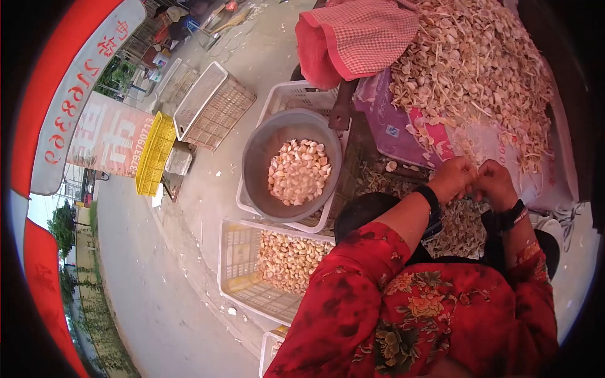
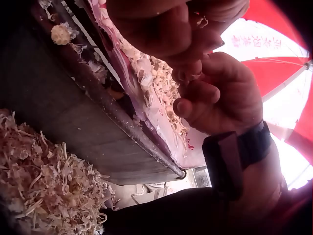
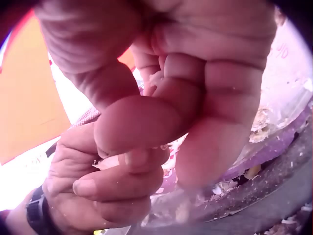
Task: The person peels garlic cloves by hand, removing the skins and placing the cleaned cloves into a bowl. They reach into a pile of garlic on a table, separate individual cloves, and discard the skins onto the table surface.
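Note:
Over the near edge of the heaped table, the left hand (image 1: 452,179) and right hand (image 1: 495,184) meet at their fingertips. In the right wrist view, the left hand (image 3: 110,181) pinches a small pale garlic clove (image 3: 108,162), mostly covered by fingers. Curled against it from above is the right hand (image 3: 195,93), its thumb and fingertips closed at the same piece. The left wrist view shows the left hand (image 2: 156,24) large and dark, touching the right hand (image 2: 225,93). Garlic cloves and stalks (image 1: 472,69) cover the table beyond.
A grey basin (image 1: 253,179) of cloves rests on a white crate left of the hands. Another crate (image 1: 236,277) with cloves stands nearer. Peelings (image 1: 463,230) lie below the hands. A red checked cloth (image 1: 372,38) and dark handle (image 1: 341,107) are at the table's left edge.

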`<action>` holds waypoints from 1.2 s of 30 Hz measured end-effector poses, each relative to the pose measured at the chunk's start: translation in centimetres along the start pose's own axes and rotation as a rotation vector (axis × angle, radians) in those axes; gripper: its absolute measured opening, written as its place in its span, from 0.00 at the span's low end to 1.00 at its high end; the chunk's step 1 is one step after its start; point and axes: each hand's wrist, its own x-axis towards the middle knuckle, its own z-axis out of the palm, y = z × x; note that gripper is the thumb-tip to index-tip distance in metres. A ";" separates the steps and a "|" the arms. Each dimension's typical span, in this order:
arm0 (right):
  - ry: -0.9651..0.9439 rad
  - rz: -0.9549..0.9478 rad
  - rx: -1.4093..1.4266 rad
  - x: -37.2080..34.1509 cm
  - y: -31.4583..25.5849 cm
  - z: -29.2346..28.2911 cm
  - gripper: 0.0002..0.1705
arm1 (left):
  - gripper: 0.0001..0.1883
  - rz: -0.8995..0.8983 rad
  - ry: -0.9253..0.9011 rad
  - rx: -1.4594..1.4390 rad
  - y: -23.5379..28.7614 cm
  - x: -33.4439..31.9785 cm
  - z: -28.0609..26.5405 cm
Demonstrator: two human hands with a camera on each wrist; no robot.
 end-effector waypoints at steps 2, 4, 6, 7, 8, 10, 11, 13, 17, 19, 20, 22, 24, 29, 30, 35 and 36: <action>0.068 -0.284 -0.491 -0.1 0.4 0.1 0.07 | 0.05 0.031 0.040 0.057 -0.9 0.2 0.1; 0.114 -0.493 -0.844 -0.6 0.2 0.4 0.07 | 0.05 0.003 0.067 0.149 -0.4 -0.3 0.4; 0.129 -0.627 -1.060 -1.3 -0.3 1.1 0.07 | 0.05 -0.008 0.095 0.228 -0.3 -0.5 0.5; 0.111 -0.595 -1.108 -1.5 -0.2 1.0 0.07 | 0.06 -0.005 0.108 0.261 -0.5 -0.5 0.5; 0.092 -0.563 -1.156 -1.6 0.1 0.9 0.07 | 0.06 -0.003 0.123 0.294 -0.6 -0.5 0.5; 0.050 -0.516 -1.221 -1.6 0.5 0.9 0.08 | 0.06 -0.035 0.088 0.233 -0.1 -0.9 0.1; 0.028 -0.492 -1.247 -1.5 1.1 0.6 0.08 | 0.06 -0.053 0.060 0.193 0.1 -1.0 0.1; -0.054 -0.406 -1.248 -1.7 2.9 -0.9 0.10 | 0.07 -0.020 -0.036 -0.051 0.9 -1.8 0.1; -0.159 -0.144 -1.229 -3.8 0.1 -0.5 0.16 | 0.10 -0.001 -0.286 -0.340 5.3 -5.5 2.6; -0.039 -0.260 -1.030 -4.2 0.9 -2.1 0.12 | 0.11 0.042 -0.484 -0.373 7.6 -8.0 4.9; -0.015 -0.324 -0.819 -3.9 1.5 -3.3 0.11 | 0.12 0.064 -0.621 -0.434 8.6 -9.1 6.5; 0.160 -0.378 -0.879 -3.2 1.6 -5.2 0.11 | 0.16 0.081 -0.806 -0.513 10.4 -12.7 8.5; 0.309 -0.371 -0.905 -1.7 1.6 -7.9 0.10 | 0.20 0.159 -1.085 -0.625 10.2 -13.5 10.2; 0.466 -0.115 -0.743 0.2 3.5 -12.1 0.11 | 0.10 0.230 -1.125 -0.942 9.6 -15.6 11.6; 0.454 -0.106 -0.734 0.4 3.6 -12.1 0.12 | 0.10 0.345 -1.163 -0.847 9.9 -14.1 11.2; 0.396 -0.113 -0.722 1.8 3.6 -11.7 0.11 | 0.10 0.343 -1.169 -0.894 9.5 -13.5 10.8; 0.365 -0.120 -0.762 1.8 3.1 -11.2 0.11 | 0.11 0.275 -1.184 -0.900 9.5 -13.6 10.8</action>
